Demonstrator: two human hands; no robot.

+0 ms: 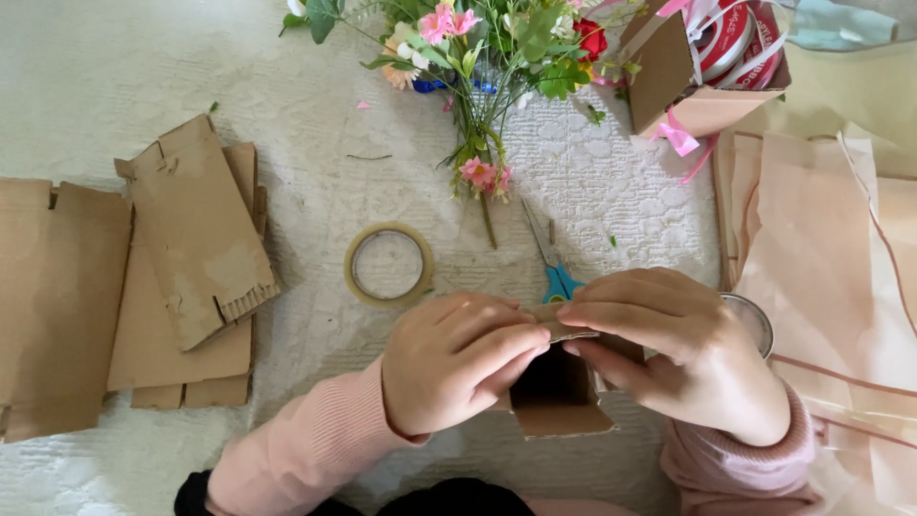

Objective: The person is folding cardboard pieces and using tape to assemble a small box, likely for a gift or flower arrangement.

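Both my hands hold a small open brown cardboard box (559, 406) at the near middle of the white textured tablecloth. My left hand (458, 358) grips its left side, fingers curled over the top flap. My right hand (669, 349) pinches the same flap from the right, fingertips almost meeting the left hand's. The box's dark inside shows between my wrists. Pink sleeves cover both forearms.
A roll of clear tape (387, 265) lies left of my hands, blue-handled scissors (552, 263) just beyond them. A bunch of artificial flowers (487, 57) lies at the far middle, a box of ribbon spools (712, 62) far right. Flat cardboard pieces (191, 239) are at left, pale wrapping paper (821, 258) at right.
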